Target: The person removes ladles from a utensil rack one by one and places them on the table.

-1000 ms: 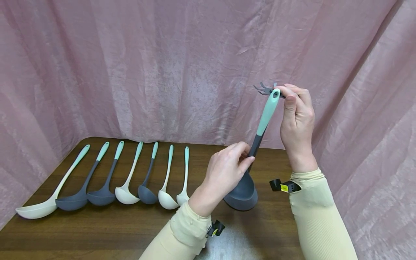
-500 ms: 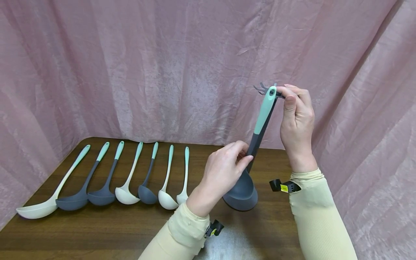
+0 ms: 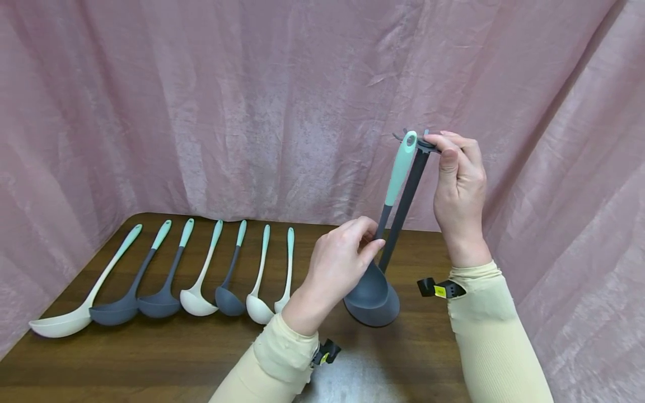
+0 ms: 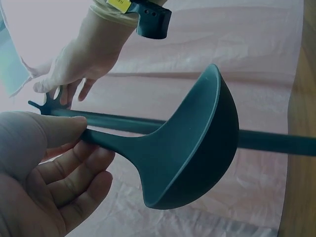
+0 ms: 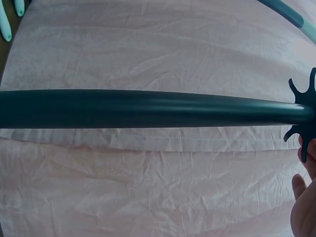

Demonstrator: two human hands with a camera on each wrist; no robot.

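My left hand (image 3: 340,254) pinches a dark grey ladle (image 3: 400,170) low on its neck, just above the bowl. The mint handle points up, and the hole at its end is beside the hooks of a dark utensil stand (image 3: 409,198), left of its pole. In the left wrist view the ladle's bowl (image 4: 197,148) crosses in front of the pole. My right hand (image 3: 461,184) holds the stand at its hooked top (image 5: 306,116). Part of the stand's round base (image 3: 390,313) is hidden behind the ladle bowl.
Several ladles lie in a row on the left of the brown wooden table (image 3: 151,369), some white like the far-left ladle (image 3: 65,323), others dark grey like this ladle (image 3: 229,302). Pink curtains (image 3: 252,112) hang behind and at the sides.
My left hand has moved the ladle leftward, so its handle now stands apart from the pole and its hole has shifted left off the stand's top. My right hand stays put.
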